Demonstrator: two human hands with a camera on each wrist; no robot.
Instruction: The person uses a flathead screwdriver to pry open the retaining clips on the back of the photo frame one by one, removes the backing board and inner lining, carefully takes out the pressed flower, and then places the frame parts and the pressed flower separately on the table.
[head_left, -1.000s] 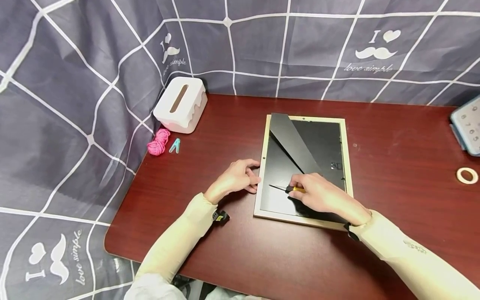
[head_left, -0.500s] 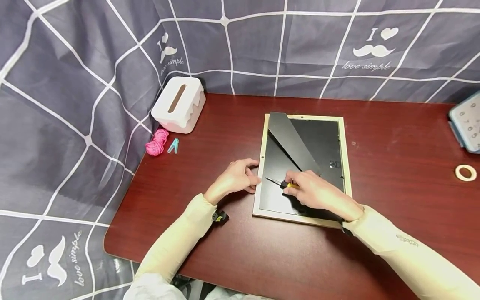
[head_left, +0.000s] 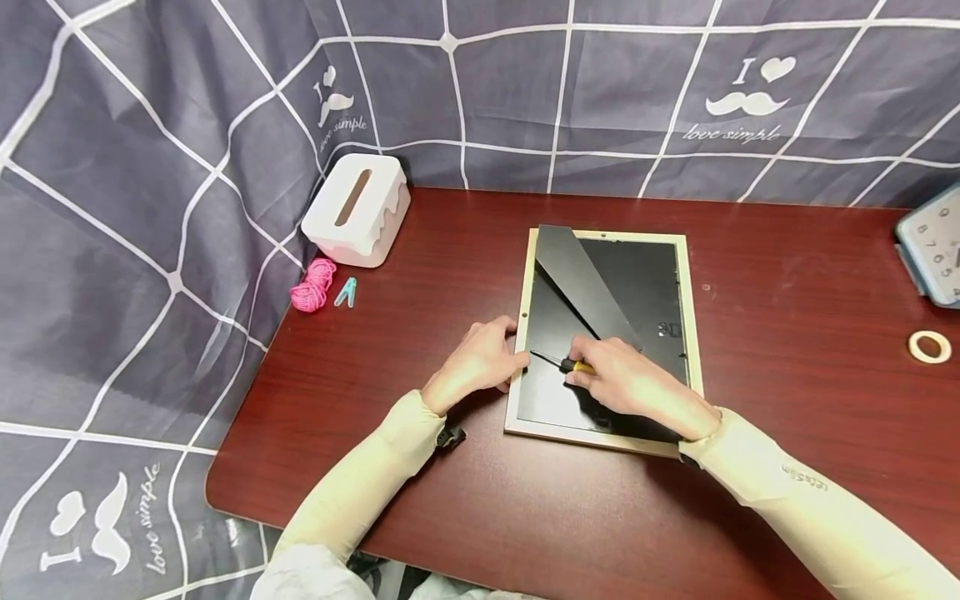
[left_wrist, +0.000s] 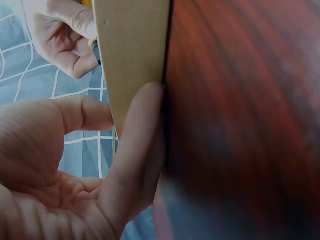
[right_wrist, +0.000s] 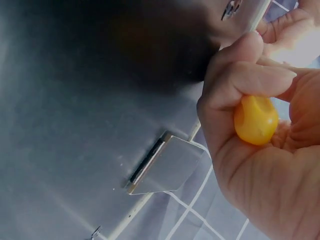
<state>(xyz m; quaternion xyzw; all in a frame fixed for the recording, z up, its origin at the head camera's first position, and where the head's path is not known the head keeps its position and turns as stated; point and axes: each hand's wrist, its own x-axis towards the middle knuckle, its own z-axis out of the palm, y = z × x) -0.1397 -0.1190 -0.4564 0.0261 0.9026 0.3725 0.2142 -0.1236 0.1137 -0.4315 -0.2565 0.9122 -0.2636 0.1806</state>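
A picture frame [head_left: 513, 417] with a pale wooden rim lies back up, its black backing board [head_left: 547, 392] and slanted black easel stand [head_left: 585, 275] showing. My right hand [head_left: 626, 375] grips a small screwdriver [head_left: 581, 367] with a yellow handle [right_wrist: 256, 120]. The blade slants over the board, its tip right at the inner left edge of the rim. My left hand [head_left: 480, 354] rests along the rim's left side. In the left wrist view its thumb touches the upper edge, and a nearly straight finger [left_wrist: 142, 115] lies against the outer side.
A white tissue box [head_left: 360, 208], pink yarn [head_left: 312, 286] and a teal clip [head_left: 346, 292] sit at the far left of the red-brown table [head_left: 450, 517]. On the right are a roll of tape [head_left: 917, 346] and a pale blue clock [head_left: 937, 250]. A grey checked curtain hangs behind.
My right hand has moved the screwdriver up and left, bringing its tip from over the board to the left rim. My left thumb has shifted slightly onto the rim.
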